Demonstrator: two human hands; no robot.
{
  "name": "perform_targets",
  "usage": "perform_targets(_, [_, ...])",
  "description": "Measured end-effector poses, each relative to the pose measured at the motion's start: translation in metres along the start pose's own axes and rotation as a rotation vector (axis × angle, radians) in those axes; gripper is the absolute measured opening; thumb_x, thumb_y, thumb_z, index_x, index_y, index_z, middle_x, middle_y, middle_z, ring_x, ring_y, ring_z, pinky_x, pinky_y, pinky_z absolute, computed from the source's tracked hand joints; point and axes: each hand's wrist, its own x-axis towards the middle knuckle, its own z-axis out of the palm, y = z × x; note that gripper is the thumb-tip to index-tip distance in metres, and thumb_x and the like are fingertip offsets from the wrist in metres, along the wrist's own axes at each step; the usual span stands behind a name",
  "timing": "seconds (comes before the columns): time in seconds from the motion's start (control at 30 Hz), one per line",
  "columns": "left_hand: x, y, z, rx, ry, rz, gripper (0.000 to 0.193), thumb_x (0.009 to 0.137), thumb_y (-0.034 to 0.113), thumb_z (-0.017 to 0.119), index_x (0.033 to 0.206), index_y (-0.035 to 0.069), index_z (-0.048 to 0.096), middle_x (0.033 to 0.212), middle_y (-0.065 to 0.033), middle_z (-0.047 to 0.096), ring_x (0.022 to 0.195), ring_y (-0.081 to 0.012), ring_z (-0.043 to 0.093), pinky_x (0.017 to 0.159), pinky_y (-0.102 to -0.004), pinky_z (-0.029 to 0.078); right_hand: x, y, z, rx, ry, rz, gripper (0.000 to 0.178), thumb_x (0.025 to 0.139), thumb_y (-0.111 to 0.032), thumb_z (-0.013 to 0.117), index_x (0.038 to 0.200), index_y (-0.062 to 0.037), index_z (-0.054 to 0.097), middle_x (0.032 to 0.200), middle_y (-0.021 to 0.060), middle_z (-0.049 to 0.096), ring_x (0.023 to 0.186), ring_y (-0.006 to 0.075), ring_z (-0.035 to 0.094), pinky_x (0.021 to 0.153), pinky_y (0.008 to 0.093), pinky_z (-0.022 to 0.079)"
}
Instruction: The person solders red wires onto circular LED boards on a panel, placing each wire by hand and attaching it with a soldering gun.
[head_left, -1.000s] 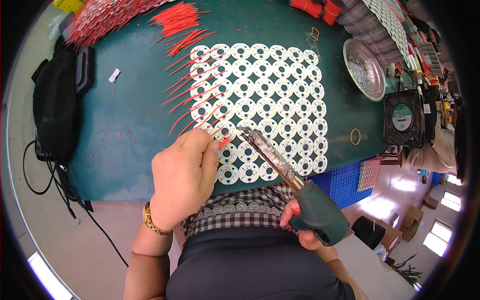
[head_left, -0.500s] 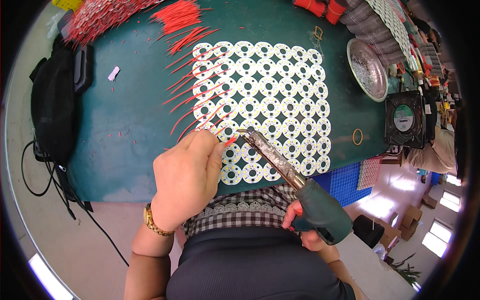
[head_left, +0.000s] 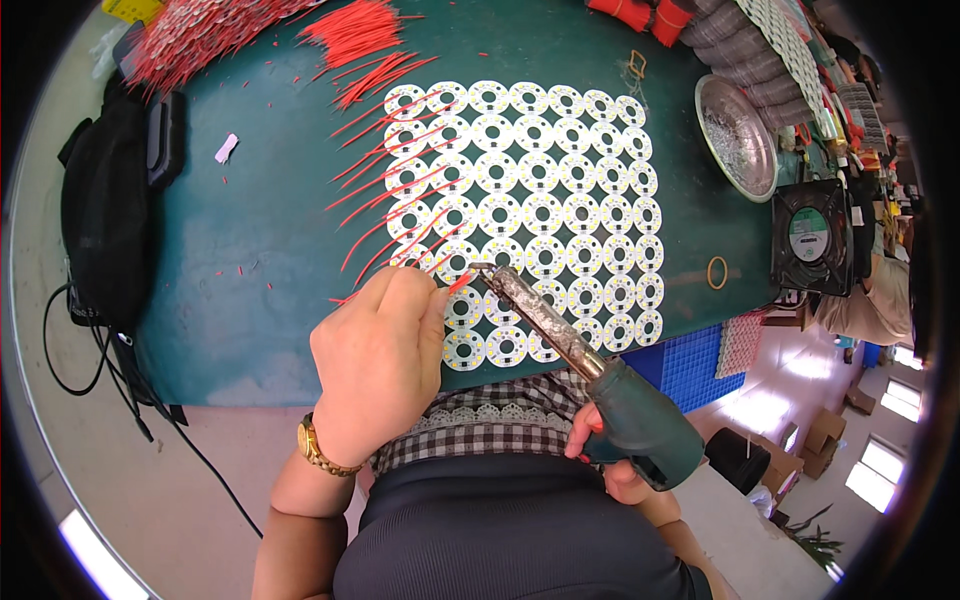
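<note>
My left hand (head_left: 380, 345) is closed in a pinch on red wires (head_left: 459, 283), whose ends reach a white ring-shaped LED circuit board (head_left: 462, 312) at the lower left of a grid of such boards. My right hand (head_left: 625, 465) grips the dark green handle of a soldering gun (head_left: 640, 420). Its metal barrel slants up and left, and the bent tip (head_left: 482, 267) is close beside the wire ends. Whether tip and wire touch is too small to tell. Red wires (head_left: 365, 205) lie over the boards of the left columns. The left palm and fingertips are partly hidden.
A pile of red wires (head_left: 358, 38) lies at the back, beside a heap of wired boards (head_left: 200, 45). To the right are a round metal dish (head_left: 737, 140), a black fan (head_left: 810, 238) and a rubber band (head_left: 716, 273). A black bag (head_left: 105, 210) sits at the left edge.
The soldering gun's tip has shifted slightly left and down toward the wire ends. My left wrist has moved a little to the right; both grips stay the same.
</note>
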Motion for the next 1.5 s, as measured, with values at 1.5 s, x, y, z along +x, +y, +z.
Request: perform_targets(1.5, [-0.02,0.005,-0.005,-0.118,0.057,-0.106,0.011,0.087,0.003,0.065,0.079,0.004,0.057,0.068,-0.0092,0.055,0.054,-0.0263,0.052,0.048,-0.034,0.04,-0.014,0.004,-0.002,0.226,0.136,0.214,0.047,0.069,-0.039,0.082,0.088,-0.0017,0.062,0.074,0.004,0.055,0.059,0.011,0.046,0.047,0.0282,0.038])
